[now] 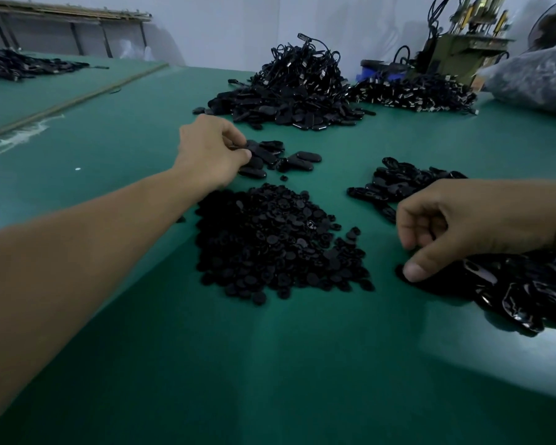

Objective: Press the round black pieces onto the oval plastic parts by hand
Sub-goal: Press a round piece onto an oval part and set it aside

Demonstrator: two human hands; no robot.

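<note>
Round black pieces (280,239) lie heaped mid-frame on the worktop (270,364), handy to both hands. Above them the left hand (209,152) pinches an oval plastic part (257,149), likely fetching it; the right hand (456,220) curls at right, grasp unclear.

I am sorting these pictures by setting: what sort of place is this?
Probably a small factory assembly bench: a heap of round black pieces on a green table, a pile of black cables behind, and a machine at the far right.
</note>
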